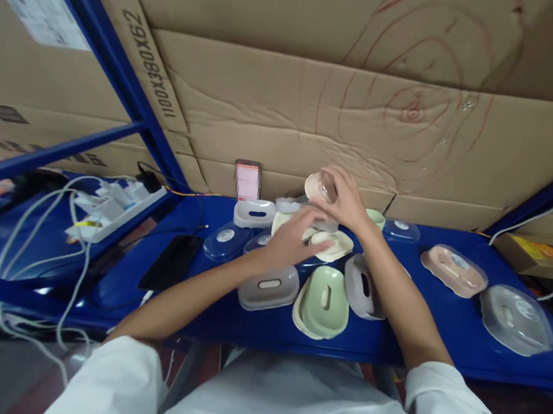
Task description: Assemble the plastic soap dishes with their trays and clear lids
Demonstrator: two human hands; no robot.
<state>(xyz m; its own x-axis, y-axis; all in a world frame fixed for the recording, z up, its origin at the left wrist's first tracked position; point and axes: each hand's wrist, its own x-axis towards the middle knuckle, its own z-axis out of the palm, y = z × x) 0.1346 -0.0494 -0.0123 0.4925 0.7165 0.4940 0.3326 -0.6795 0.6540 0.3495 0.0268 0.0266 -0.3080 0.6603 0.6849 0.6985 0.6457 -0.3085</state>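
At the back of the blue table, my right hand (343, 198) grips a small beige soap dish (313, 186), tilted up, with a clear part under my fingers. My left hand (295, 237) reaches over the pile in front of it, thumb and fingers apart. Its thumb lies at a cream soap dish (336, 248); whether it presses on it I cannot tell. Nearer me are a grey dish (269, 288), a green dish (327, 300) stacked on a cream piece, and a grey-lilac dish (364, 288) tipped on its side by my right forearm.
Clear lids (226, 241) lie at left. A lidded pink dish (454, 270) and a lidded grey dish (517, 320) sit at right. A black phone (170, 262), a power strip (119, 211) with white cables, and a propped phone (248, 181) are leftward. Cardboard (269, 99) walls the back.
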